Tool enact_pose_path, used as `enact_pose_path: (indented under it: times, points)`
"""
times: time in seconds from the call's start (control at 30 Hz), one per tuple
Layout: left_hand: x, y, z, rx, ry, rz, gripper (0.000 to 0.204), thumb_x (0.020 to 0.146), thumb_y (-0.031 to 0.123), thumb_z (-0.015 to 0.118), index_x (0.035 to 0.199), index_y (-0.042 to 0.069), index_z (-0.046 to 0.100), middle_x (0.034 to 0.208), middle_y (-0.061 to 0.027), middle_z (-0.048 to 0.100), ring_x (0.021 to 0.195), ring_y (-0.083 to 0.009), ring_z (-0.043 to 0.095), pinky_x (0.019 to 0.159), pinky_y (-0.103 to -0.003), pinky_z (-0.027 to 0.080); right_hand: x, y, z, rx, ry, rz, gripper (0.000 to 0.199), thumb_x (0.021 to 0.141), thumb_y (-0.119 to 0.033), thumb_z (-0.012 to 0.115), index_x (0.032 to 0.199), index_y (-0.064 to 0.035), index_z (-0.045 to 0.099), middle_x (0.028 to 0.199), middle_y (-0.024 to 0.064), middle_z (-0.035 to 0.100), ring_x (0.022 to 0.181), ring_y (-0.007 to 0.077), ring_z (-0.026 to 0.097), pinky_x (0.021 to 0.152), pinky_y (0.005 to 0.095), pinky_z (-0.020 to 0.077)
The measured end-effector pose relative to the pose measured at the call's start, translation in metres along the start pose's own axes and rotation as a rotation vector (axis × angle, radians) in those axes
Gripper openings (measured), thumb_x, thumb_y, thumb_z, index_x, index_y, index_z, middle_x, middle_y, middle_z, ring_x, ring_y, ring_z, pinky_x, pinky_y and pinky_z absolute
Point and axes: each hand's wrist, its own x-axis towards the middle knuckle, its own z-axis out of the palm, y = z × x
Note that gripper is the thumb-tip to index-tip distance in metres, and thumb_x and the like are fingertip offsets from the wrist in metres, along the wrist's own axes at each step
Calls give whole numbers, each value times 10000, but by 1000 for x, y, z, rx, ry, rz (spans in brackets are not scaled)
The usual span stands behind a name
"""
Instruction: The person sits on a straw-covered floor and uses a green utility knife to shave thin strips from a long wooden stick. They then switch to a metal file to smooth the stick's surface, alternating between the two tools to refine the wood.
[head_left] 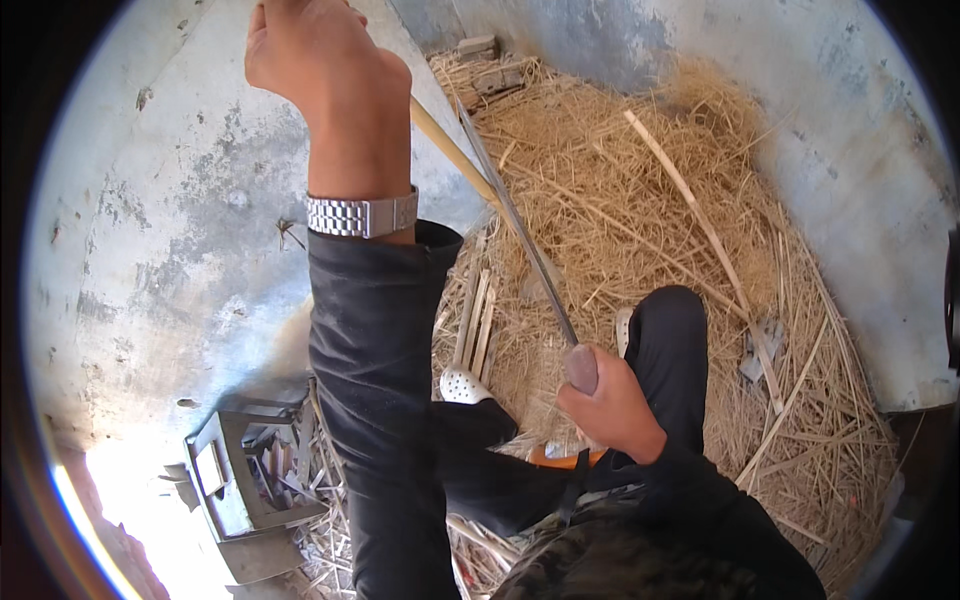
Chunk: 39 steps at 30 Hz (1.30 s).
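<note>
My left hand [315, 50] is raised at the top of the view, its wrist bent and fingers curled, partly cut off by the edge. From behind it a pale bamboo stick [450, 145] slants down to the right; the grip itself is hidden, but the stick lines up with the closed hand. My right hand [615, 405] is wrapped round the handle of a long knife [530, 245], near my right knee. Its narrow blade points up and away to the left, crossing the lower end of the stick. The two appear to touch there.
Fibrous shavings [650, 190] and split strips cover the floor. A longer pale strip [695, 205] lies on them to the right. Weathered walls [180, 200] curve around. At lower left stands a wooden frame [225, 480] with scraps inside. A white perforated clog [463, 384] is on my foot.
</note>
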Motion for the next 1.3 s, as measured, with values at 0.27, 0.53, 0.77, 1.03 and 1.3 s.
enact_pose_path:
  times: [0.27, 0.53, 0.77, 1.03, 1.3]
  points:
    - [15, -9, 7, 18, 73, 59, 509, 832, 517, 718, 609, 214, 375, 540, 89, 255, 427, -32, 210, 387, -219, 186, -14, -88, -7, 191, 97, -299, 200, 813, -84, 613, 979, 7, 552, 750, 93, 577, 648, 137, 559, 601, 312, 451]
    - [31, -12, -14, 48, 16, 13, 535, 878, 552, 635, 751, 75, 431, 613, 21, 292, 503, -85, 272, 473, -255, 262, 19, 148, -14, 109, 10, 287, 75, 830, -60, 549, 859, 4, 524, 566, 73, 526, 429, 161, 549, 396, 333, 415]
    - [21, -4, -9, 10, -131, -38, 526, 944, 557, 516, 725, 101, 372, 547, 32, 259, 465, -89, 233, 491, -248, 226, -3, 11, -13, -34, 87, -139, 157, 803, -71, 612, 914, -8, 521, 666, 83, 573, 572, 109, 538, 515, 318, 443]
    - [24, 5, -12, 18, -141, -18, 509, 965, 535, 483, 724, 110, 339, 527, 35, 215, 463, -93, 197, 488, -251, 207, 39, 10, 46, 83, 13, -236, 256, 807, -87, 617, 1035, 2, 542, 674, 122, 577, 504, 187, 583, 467, 352, 451]
    - [17, 6, -11, -21, -310, -64, 511, 983, 502, 424, 672, 110, 318, 519, 27, 199, 463, -97, 168, 498, -255, 196, 17, 12, 13, 29, -2, -151, 198, 805, -91, 626, 959, 1, 543, 674, 107, 570, 494, 199, 565, 463, 350, 438]
